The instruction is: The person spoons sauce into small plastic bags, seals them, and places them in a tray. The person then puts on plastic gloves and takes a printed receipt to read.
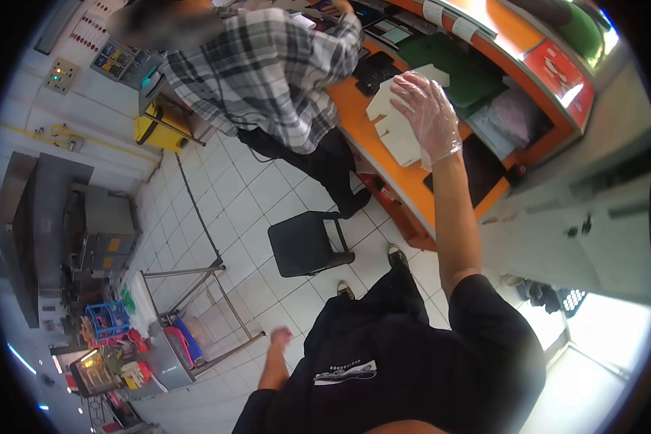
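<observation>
My right hand (430, 119), in a clear plastic glove, reaches over an orange counter (359, 108). Its fingers are somewhat spread over flat, off-white cut cardboard (398, 141), which lies on the counter and is partly covered by the hand. Whether the fingers press on the cardboard is hard to make out. My left hand (281, 336) hangs low at my side above the tiled floor, small and blurred. No object shows in it, and its fingers cannot be made out.
A person in a plaid shirt (260, 65) stands at the counter ahead on the left. A black stool (302, 244) stands on the tiles between us. Green material (448, 69) lies beyond the cardboard. To the left are a metal-framed table (163, 354) and a yellow bin (168, 129).
</observation>
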